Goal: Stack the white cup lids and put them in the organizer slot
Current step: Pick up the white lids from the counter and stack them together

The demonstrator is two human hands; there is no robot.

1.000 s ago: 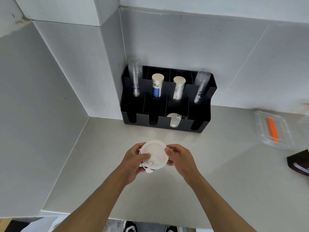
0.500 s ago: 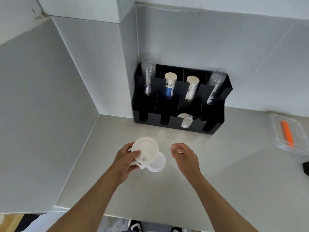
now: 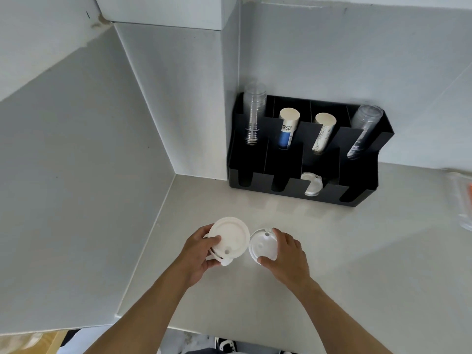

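My left hand (image 3: 200,254) holds a small stack of white cup lids (image 3: 229,238) just above the counter, thumb on top. Right beside it a single white lid (image 3: 263,247) lies on the counter, and my right hand (image 3: 283,256) grips it by its edge with fingers and thumb. The black organizer (image 3: 288,186) stands against the back wall. White lids (image 3: 312,185) lean in its third front slot from the left; the other front slots look dark, their contents hidden.
The organizer's rear slots hold clear plastic cups (image 3: 252,116), two stacks of paper cups (image 3: 287,130), and more clear cups (image 3: 362,131). A clear plastic box (image 3: 462,200) with something orange sits at the right edge. Walls close the counter at left and back.
The lids held together in both hands have split: my left hand kept the stack, one lid came to lie on the counter, and my right hand has closed on it. The view swung left.
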